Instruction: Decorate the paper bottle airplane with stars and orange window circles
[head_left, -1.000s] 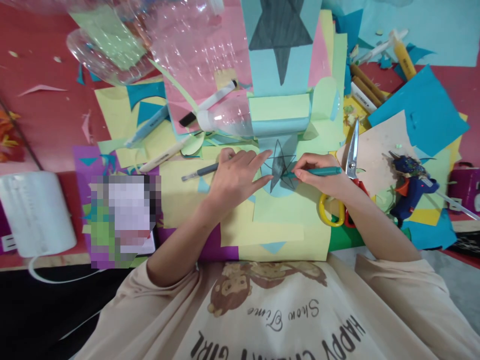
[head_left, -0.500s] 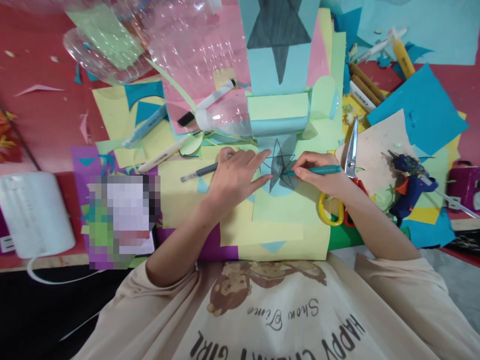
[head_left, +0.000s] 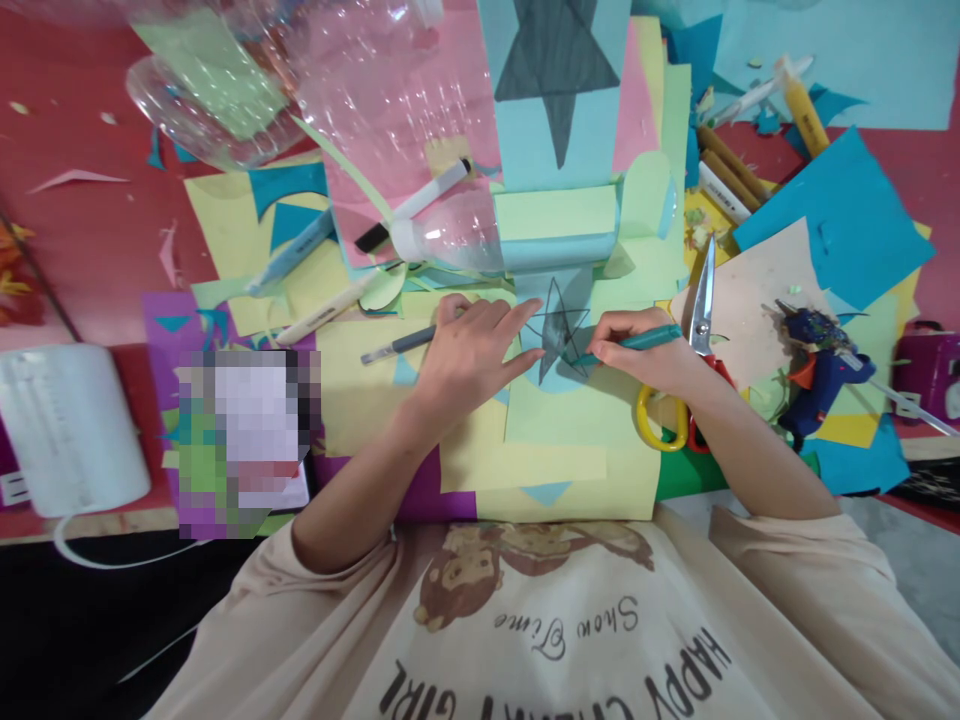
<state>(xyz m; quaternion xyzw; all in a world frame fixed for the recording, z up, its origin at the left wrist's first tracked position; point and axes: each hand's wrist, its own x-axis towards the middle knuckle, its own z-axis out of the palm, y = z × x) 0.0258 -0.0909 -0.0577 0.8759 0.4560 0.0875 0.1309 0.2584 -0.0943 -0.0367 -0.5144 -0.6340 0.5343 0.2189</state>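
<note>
My right hand is closed around a teal marker pen, its tip on the lower right part of a star drawing. The star is outlined in dark lines on light blue paper, and its middle is partly shaded grey. My left hand lies over the paper's left edge, thumb and index finger spread apart. A dark-barrelled pen runs partly under that hand. Just above lies a clear plastic bottle wrapped in green and blue paper, below a larger dark star.
Scissors with red and yellow handles lie right of my right hand, near a blue glue gun. Several markers and paper scraps surround the work. A clear plastic container is at back left; a white cylinder stands at left.
The teal pen's tip has moved down and right, from the star's shaded middle to its lower right. My right hand shifted slightly with it; my left hand stayed put.
</note>
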